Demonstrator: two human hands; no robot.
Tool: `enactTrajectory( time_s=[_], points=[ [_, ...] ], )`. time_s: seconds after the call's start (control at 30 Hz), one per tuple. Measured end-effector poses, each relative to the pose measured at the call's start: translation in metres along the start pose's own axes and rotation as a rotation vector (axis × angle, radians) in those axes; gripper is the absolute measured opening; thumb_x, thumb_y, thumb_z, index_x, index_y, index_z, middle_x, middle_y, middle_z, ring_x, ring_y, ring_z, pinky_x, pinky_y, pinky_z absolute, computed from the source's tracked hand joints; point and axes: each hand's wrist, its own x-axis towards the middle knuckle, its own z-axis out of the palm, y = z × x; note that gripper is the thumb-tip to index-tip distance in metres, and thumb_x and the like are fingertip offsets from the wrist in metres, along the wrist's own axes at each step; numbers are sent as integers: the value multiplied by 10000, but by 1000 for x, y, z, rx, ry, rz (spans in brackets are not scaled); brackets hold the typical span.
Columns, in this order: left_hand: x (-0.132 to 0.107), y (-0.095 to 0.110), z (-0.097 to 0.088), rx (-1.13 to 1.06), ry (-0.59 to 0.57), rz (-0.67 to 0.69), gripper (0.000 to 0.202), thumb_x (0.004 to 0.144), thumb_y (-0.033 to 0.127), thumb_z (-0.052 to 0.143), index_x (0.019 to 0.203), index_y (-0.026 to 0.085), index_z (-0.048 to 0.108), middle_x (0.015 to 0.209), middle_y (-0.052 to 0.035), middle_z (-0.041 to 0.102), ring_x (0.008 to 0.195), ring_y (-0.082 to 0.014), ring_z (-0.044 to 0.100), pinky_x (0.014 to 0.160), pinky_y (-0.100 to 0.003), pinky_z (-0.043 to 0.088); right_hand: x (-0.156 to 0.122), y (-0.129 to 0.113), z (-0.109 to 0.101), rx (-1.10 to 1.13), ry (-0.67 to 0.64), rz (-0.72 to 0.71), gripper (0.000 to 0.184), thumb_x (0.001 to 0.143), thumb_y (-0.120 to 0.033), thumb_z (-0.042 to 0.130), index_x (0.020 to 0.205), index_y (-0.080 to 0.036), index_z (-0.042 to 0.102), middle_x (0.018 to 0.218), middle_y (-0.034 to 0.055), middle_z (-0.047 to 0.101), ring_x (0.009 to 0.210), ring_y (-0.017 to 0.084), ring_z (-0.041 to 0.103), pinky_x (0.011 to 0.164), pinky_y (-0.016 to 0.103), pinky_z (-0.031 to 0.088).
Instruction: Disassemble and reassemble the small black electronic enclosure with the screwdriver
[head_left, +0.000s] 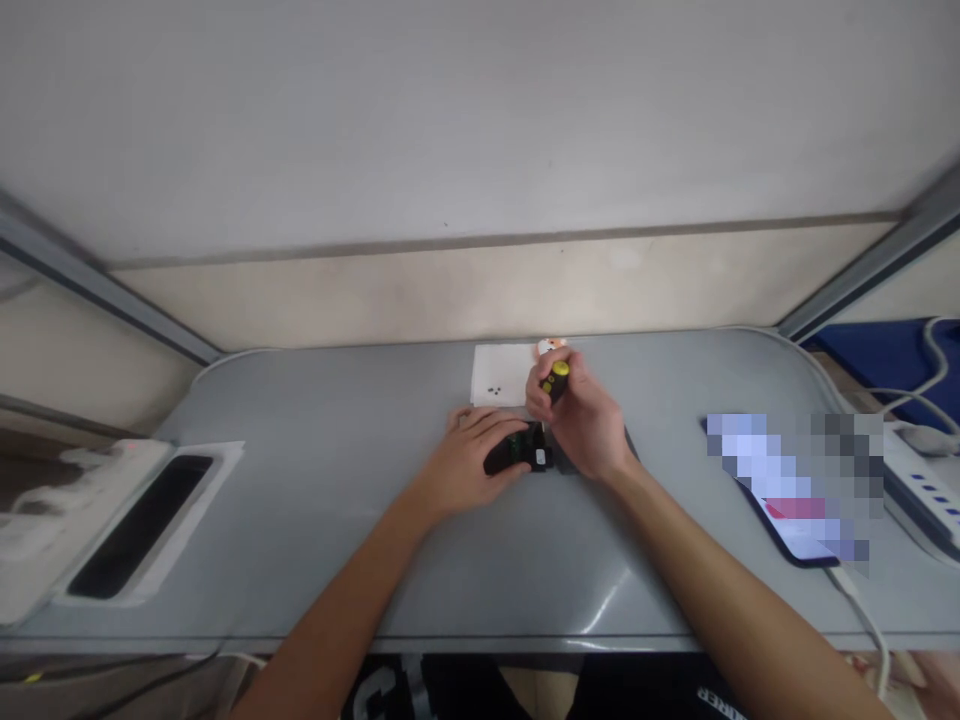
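Note:
My left hand [471, 450] rests on the grey table [315, 520], its fingers closed around a small black device [517, 455] with a green mark and a white label. My right hand [581, 415] is just right of it, fingers wrapped round a black and yellow screwdriver [556, 378] held upright, its tip pointing down at the device. Behind the hands lies a white sheet of paper [501, 372] with a few small dark screws [493, 390] on it. A small white and orange object [551, 346] sits at the paper's far right corner.
A phone [795, 510] with a lit screen lies at the right, a cable running from it. A white power strip [919, 480] is at the far right edge. At the left stands a white tray [142, 525] with a dark inside. A wall rises behind the table.

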Motion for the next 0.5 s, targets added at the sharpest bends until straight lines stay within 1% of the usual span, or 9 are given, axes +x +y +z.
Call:
enactTrajectory(
  time_s=[0.2, 0.37, 0.5],
  points=[
    [0, -1, 2, 1, 12, 11, 409, 948, 394, 702, 1327, 272, 611, 1392, -58, 674, 1317, -276, 570, 1149, -482, 319, 0, -1, 0, -42, 25, -8, 325, 1030, -513, 461, 894, -247, 588, 691, -1, 434, 603, 157, 356, 598, 300, 334],
    [0, -1, 2, -3, 45, 16, 397, 956, 416, 693, 1317, 269, 620, 1368, -61, 689, 1299, -276, 582, 1141, -483, 331, -1, -1, 2, -52, -1, -26, 338, 1035, -506, 448, 887, -243, 601, 681, 6, 447, 609, 165, 359, 616, 312, 336],
    [0, -2, 2, -2, 28, 5, 402, 947, 411, 701, 1317, 274, 622, 1370, -63, 689, 1302, -285, 583, 1137, -494, 332, 0, -1, 1, -38, -12, 8, 331, 1020, -519, 467, 885, -245, 594, 693, 9, 447, 609, 169, 359, 613, 316, 340]
  ],
)
